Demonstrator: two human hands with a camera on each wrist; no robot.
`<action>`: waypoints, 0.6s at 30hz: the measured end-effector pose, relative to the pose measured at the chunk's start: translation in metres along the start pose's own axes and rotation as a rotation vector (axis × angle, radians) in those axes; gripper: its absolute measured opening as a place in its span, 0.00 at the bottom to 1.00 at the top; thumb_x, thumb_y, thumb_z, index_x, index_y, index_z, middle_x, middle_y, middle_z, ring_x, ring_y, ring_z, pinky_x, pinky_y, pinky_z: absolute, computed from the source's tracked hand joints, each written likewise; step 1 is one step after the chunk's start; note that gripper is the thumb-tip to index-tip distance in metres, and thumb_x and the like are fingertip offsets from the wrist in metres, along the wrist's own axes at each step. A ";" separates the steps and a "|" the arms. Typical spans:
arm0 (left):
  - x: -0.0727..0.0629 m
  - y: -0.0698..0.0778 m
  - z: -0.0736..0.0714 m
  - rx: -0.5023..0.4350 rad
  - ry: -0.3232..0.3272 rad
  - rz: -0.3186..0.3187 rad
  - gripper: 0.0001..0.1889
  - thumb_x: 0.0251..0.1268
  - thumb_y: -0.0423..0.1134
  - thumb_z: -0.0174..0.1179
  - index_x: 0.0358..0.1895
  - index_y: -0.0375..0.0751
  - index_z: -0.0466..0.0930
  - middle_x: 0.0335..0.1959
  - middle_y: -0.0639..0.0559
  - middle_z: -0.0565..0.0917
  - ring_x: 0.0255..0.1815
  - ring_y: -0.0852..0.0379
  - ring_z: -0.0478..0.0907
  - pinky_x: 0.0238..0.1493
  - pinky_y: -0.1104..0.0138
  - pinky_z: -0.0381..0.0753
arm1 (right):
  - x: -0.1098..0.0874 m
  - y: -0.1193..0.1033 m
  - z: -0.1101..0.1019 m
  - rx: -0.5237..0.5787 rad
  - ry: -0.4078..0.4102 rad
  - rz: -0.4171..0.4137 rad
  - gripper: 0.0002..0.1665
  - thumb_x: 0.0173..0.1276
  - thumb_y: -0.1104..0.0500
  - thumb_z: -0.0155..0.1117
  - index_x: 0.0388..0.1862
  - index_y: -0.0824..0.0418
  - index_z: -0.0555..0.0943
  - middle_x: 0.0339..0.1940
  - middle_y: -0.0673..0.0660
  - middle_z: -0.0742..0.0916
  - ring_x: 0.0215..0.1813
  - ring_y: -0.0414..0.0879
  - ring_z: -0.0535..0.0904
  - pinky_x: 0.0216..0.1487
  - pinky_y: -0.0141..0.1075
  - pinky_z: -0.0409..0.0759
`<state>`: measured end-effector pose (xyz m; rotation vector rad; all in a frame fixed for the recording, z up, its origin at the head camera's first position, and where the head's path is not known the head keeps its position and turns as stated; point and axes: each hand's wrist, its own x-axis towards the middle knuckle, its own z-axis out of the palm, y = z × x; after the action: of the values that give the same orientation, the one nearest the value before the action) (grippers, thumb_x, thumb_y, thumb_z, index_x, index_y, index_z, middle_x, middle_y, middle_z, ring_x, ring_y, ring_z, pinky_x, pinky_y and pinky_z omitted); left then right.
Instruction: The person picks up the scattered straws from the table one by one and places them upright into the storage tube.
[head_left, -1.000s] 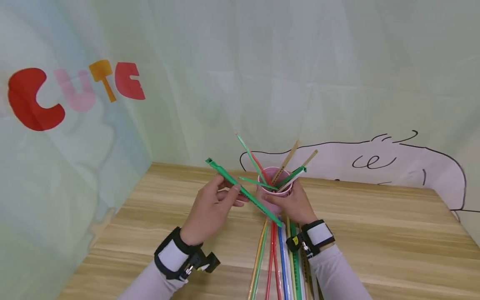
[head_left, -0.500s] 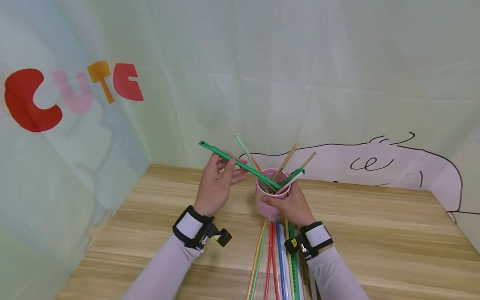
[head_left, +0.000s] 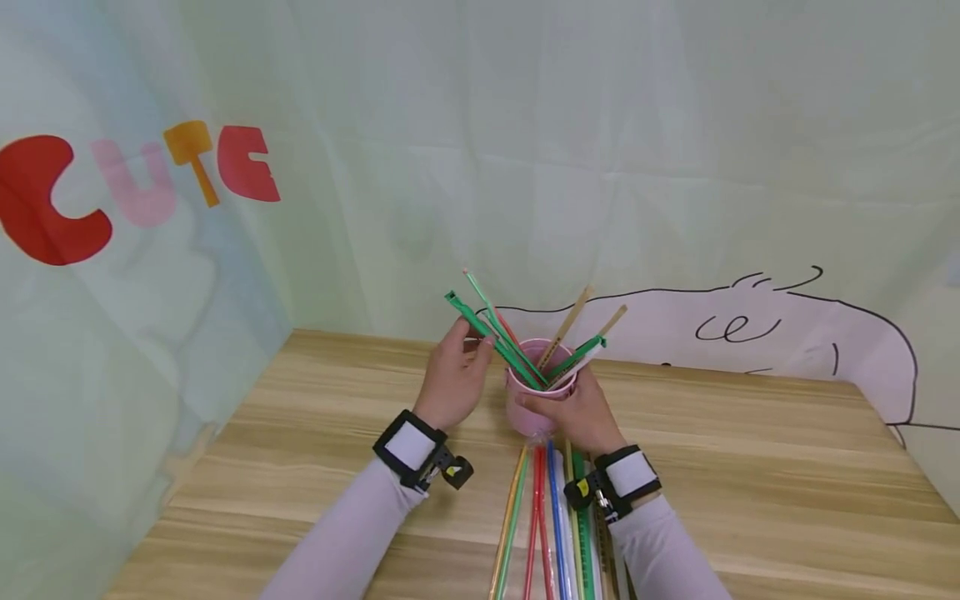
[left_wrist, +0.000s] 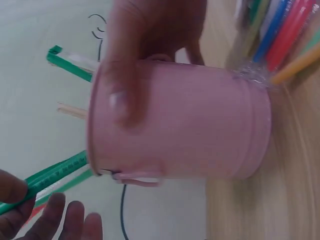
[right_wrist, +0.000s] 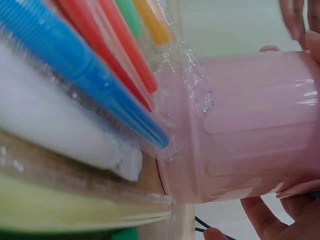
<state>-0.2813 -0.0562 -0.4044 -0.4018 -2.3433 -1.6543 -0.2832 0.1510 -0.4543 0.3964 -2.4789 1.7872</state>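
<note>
1. Table [head_left: 750, 467], wood-grain top; back edge runs along a pale green printed cloth backdrop [head_left: 450, 167]. Bare wood extends left and right of the bucket, wider on the right.
2. Bucket [head_left: 529, 417], small, pink, round, with ear-like side handles; stands short of the back edge. Contents: slender straws in red, green and tan [head_left: 566, 327], leaning outward above the rim.
3. Row of multicoloured straws [head_left: 557, 508], partly in clear plastic; lies on the near side, its far ends close to the bucket's base.
4. Left hand [head_left: 455, 379]: thumb and forefinger pinch a green wrapped straw [head_left: 510, 357] (lettering on its side), lower end within the bucket's mouth; other fingers spread.
5. Right hand [head_left: 581, 412]: fingers wrapped round the bucket, thumb below the rim.
6. Forearms: grey-sleeved, angled inward from the near side; black-and-white wrist straps [head_left: 411, 446].
</note>
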 end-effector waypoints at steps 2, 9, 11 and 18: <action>0.000 -0.004 0.003 0.046 -0.001 0.010 0.11 0.81 0.39 0.54 0.57 0.40 0.76 0.56 0.41 0.82 0.59 0.44 0.82 0.58 0.52 0.86 | 0.000 0.000 0.001 0.003 -0.005 -0.009 0.45 0.57 0.56 0.83 0.72 0.50 0.71 0.64 0.53 0.84 0.67 0.50 0.80 0.70 0.52 0.76; -0.004 -0.014 0.008 0.116 -0.035 0.000 0.11 0.77 0.41 0.58 0.54 0.40 0.79 0.53 0.44 0.81 0.58 0.47 0.80 0.56 0.54 0.85 | 0.000 0.000 0.002 0.011 -0.010 -0.011 0.45 0.58 0.56 0.83 0.72 0.49 0.71 0.64 0.53 0.84 0.67 0.50 0.80 0.69 0.51 0.78; -0.004 -0.017 0.009 0.124 -0.051 -0.008 0.13 0.76 0.42 0.59 0.55 0.39 0.78 0.55 0.43 0.80 0.59 0.46 0.78 0.56 0.54 0.83 | 0.000 0.000 0.002 0.011 -0.007 -0.010 0.45 0.58 0.56 0.83 0.72 0.50 0.70 0.64 0.53 0.84 0.67 0.50 0.80 0.68 0.51 0.78; -0.006 -0.027 0.012 0.182 -0.200 -0.030 0.36 0.65 0.39 0.67 0.74 0.33 0.63 0.72 0.34 0.70 0.76 0.38 0.67 0.76 0.45 0.68 | 0.000 0.000 0.002 0.028 0.001 -0.006 0.47 0.56 0.57 0.84 0.72 0.50 0.70 0.63 0.53 0.84 0.67 0.49 0.80 0.69 0.50 0.77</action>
<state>-0.2859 -0.0534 -0.4340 -0.5182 -2.6305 -1.4570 -0.2829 0.1493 -0.4545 0.4035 -2.4521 1.8211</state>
